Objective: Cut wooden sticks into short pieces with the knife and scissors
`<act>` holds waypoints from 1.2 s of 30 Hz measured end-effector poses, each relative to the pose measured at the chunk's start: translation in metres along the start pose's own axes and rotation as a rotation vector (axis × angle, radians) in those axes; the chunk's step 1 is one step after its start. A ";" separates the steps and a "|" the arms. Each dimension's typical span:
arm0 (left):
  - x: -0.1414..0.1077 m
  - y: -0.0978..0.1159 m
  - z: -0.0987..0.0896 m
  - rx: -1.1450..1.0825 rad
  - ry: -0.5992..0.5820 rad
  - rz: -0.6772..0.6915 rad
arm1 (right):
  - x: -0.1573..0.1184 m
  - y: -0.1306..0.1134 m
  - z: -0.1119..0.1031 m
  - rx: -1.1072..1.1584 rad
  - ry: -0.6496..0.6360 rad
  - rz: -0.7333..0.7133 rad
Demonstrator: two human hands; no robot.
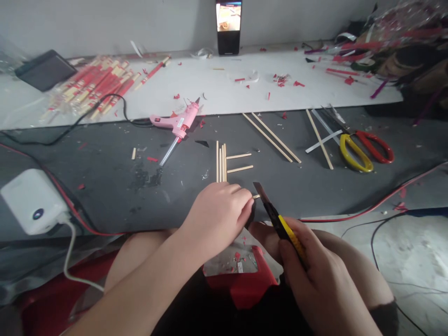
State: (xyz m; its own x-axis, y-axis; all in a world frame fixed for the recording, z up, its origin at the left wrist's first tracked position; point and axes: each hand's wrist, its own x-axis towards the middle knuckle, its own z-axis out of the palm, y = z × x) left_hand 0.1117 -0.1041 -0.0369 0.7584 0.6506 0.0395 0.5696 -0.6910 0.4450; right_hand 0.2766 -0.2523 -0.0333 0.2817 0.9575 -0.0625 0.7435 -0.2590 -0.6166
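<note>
My right hand [311, 261] grips a yellow and black utility knife [285, 228], its blade pointing up and left. The blade rests at or just beside the tip of a thin wooden stick [256, 196] that juts from under my left hand [224, 210]. My left fingers are curled and pressed down at the table's front edge, hiding most of that stick. Directly beyond the left hand stand several upright-laid wooden sticks [220, 161], side by side. Two short sticks [240, 169] lie crosswise to their right.
A pink glue gun [180, 121] lies left of centre. Two long sticks [273, 137] and scissors [357, 149] are to the right. Packaged sticks [101, 84] lie at the back left, near a phone [228, 28] propped at the wall. A white device [35, 200] sits at left.
</note>
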 end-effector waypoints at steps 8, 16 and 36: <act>0.001 0.000 0.001 0.005 0.005 -0.008 | -0.001 0.000 0.002 0.000 -0.003 0.012; 0.000 0.001 0.000 0.003 0.011 0.000 | 0.000 -0.003 0.000 -0.017 0.007 0.005; 0.001 0.000 0.001 -0.019 -0.017 -0.011 | 0.002 -0.002 -0.001 -0.037 0.006 -0.001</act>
State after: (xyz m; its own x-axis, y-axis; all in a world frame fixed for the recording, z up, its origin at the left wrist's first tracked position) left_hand 0.1128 -0.1040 -0.0371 0.7575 0.6526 0.0189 0.5722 -0.6775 0.4623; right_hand 0.2760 -0.2503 -0.0310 0.2847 0.9569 -0.0574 0.7655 -0.2630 -0.5873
